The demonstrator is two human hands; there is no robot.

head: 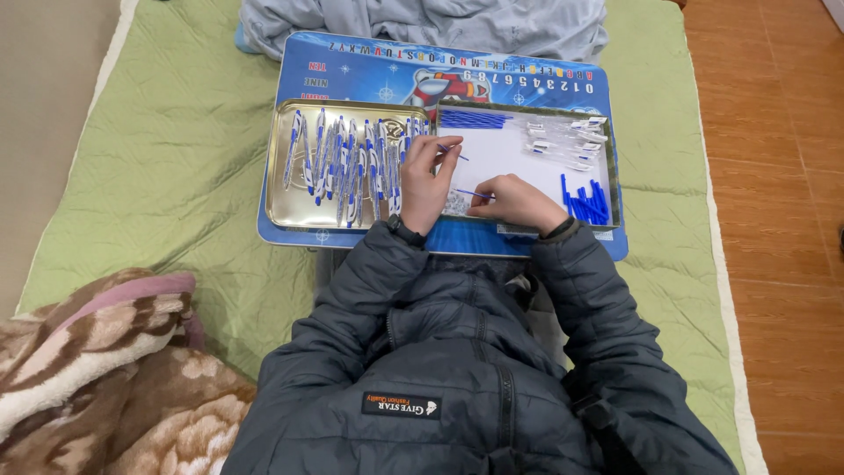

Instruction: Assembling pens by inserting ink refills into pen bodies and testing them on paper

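My left hand (425, 180) holds a thin blue pen refill (453, 153) over the seam between two trays. My right hand (517, 201) pinches another thin blue refill (472, 193) just above a small pile of tiny springs (457, 203). The left metal tray (280, 189) holds several assembled blue-and-white pens (347, 163). The right tray (527, 110) has a white lining with blue refills (473, 118) at the top, clear pen barrels (567, 141) and blue caps (585, 202).
Both trays sit on a blue lap table (369, 75) over a green quilted mat (176, 149). A grey garment (422, 25) lies beyond the table. A brown patterned blanket (97, 369) is at lower left. Wooden floor (774, 176) runs along the right.
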